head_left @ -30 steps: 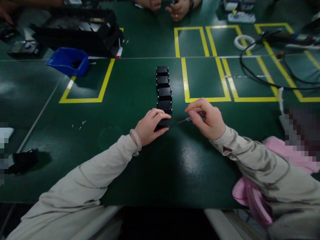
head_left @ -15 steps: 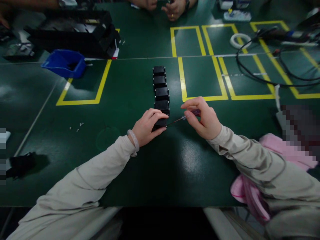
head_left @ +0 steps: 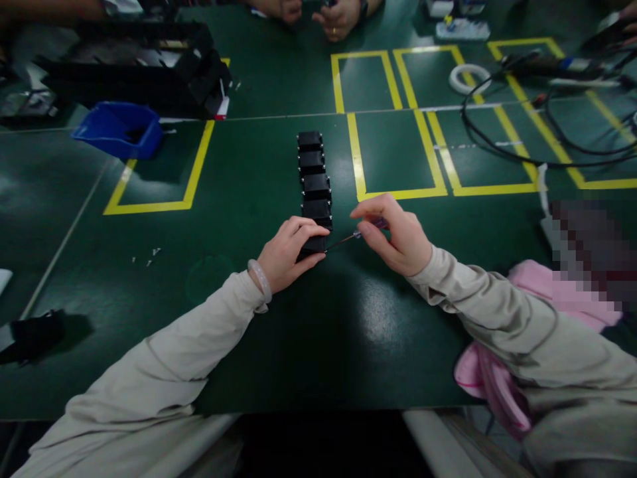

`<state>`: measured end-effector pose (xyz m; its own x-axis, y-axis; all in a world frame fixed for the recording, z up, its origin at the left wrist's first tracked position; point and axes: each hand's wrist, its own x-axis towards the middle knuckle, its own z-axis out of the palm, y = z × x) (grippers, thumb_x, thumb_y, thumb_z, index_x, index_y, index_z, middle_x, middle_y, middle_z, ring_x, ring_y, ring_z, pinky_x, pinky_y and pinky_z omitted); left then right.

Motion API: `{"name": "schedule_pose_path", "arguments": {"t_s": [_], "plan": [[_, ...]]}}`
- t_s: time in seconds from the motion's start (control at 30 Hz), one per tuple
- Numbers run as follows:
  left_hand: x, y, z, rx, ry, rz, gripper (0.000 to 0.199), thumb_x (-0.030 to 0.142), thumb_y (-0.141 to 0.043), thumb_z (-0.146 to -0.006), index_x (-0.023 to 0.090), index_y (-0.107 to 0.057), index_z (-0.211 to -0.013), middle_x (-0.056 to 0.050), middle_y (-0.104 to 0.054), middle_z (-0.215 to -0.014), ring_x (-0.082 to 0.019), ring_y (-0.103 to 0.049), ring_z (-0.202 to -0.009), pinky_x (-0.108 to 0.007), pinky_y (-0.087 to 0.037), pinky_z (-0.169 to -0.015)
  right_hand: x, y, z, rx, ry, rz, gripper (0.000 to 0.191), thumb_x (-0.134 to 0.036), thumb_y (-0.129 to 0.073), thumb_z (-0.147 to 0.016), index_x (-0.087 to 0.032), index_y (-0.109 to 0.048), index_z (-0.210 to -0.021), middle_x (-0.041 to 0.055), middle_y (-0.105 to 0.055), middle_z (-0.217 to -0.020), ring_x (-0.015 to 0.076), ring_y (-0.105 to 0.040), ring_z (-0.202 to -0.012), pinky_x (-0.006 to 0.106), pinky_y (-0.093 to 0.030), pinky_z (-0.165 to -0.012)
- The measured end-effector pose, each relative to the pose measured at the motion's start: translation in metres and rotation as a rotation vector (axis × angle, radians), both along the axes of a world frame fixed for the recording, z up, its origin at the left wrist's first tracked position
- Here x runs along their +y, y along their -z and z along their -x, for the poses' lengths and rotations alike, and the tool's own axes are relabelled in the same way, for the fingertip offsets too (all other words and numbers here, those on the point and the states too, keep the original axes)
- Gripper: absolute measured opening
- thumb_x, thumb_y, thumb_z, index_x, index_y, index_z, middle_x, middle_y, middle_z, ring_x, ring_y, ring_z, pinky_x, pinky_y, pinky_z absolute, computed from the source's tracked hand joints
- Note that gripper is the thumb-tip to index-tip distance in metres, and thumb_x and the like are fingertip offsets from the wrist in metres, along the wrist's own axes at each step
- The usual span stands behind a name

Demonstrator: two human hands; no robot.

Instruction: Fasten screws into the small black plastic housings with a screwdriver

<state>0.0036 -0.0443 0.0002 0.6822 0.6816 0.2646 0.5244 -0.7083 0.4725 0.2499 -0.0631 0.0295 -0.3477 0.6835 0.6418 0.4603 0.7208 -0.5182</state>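
Note:
My left hand (head_left: 287, 253) is closed around the nearest black block (head_left: 313, 245), thumb on its near side and fingers over its far side. Beyond it, several similar black blocks (head_left: 315, 186) with small silver screws along their sides stand in a row leading away from me. In my right hand (head_left: 395, 236) is a screwdriver (head_left: 359, 233) with a clear purplish handle, held at a low slant. Its tip meets the near right corner of the block under my left hand. My fingers hide part of both the handle and the block.
Loose screws (head_left: 156, 251) lie to the left. Further back are a blue bin (head_left: 119, 129) and a long black housing (head_left: 129, 73). A white tape ring (head_left: 469, 79) and black cables (head_left: 497, 143) lie at right, near pink cloth (head_left: 537, 285). Another person's hands (head_left: 338, 18) are across the table.
The whole view has shifted slightly, so everything sits a little further left. Both hands keep the same grip, and the screwdriver tip stays at the block's corner.

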Motion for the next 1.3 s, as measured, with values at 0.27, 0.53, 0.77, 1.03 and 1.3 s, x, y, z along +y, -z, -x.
{"name": "schedule_pose_path", "arguments": {"t_s": [0.27, 0.53, 0.77, 1.03, 1.3], "plan": [[0.0005, 0.0000, 0.0012, 0.008, 0.010, 0.038, 0.034, 0.024, -0.056, -0.095, 0.017, -0.052, -0.128, -0.012, -0.052, -0.124, -0.026, -0.052, -0.117, -0.046, -0.046, -0.102, 0.0009, -0.0006, -0.0001, -0.007, -0.003, 0.009, 0.009, -0.022, -0.049, -0.096, -0.020, -0.056, -0.102, -0.0015, -0.064, -0.081, 0.0087, -0.063, -0.065, 0.020, -0.051, -0.060], [0.0000, -0.0015, 0.0022, 0.007, 0.015, 0.074, 0.035, 0.022, -0.054, -0.095, 0.020, -0.050, -0.129, -0.011, -0.050, -0.125, -0.026, -0.051, -0.118, -0.046, -0.045, -0.104, 0.0003, -0.0008, -0.0010, -0.015, -0.006, 0.029, 0.009, -0.027, -0.050, -0.097, -0.021, -0.056, -0.099, -0.0011, -0.065, -0.080, 0.0092, -0.063, -0.065, 0.020, -0.051, -0.060], [0.0002, 0.0038, 0.0025, -0.032, 0.019, 0.053, 0.034, 0.023, -0.054, -0.095, 0.020, -0.050, -0.129, -0.011, -0.051, -0.124, -0.026, -0.052, -0.116, -0.047, -0.046, -0.102, 0.0004, -0.0022, 0.0002, 0.012, 0.001, 0.007, 0.008, -0.021, -0.049, -0.096, -0.021, -0.055, -0.100, -0.0011, -0.065, -0.084, 0.0088, -0.064, -0.066, 0.020, -0.051, -0.061], [-0.0015, -0.0018, 0.0042, -0.015, 0.013, 0.094, 0.032, 0.024, -0.054, -0.096, 0.020, -0.052, -0.127, -0.011, -0.052, -0.124, -0.025, -0.052, -0.117, -0.046, -0.044, -0.103, 0.0004, -0.0038, -0.0011, -0.016, -0.009, 0.027, 0.009, -0.027, -0.052, -0.097, -0.021, -0.057, -0.093, -0.0023, -0.064, -0.075, 0.0082, -0.060, -0.059, 0.020, -0.047, -0.055], [-0.0002, -0.0049, 0.0100, 0.036, 0.001, 0.037, 0.032, 0.031, -0.056, -0.096, 0.023, -0.057, -0.127, -0.009, -0.060, -0.124, -0.025, -0.054, -0.116, -0.042, -0.040, -0.100, -0.0005, -0.0021, 0.0000, 0.008, -0.033, 0.040, 0.003, -0.021, -0.055, -0.095, -0.020, -0.057, -0.093, -0.0035, -0.063, -0.074, 0.0071, -0.059, -0.058, 0.018, -0.046, -0.056]]}}
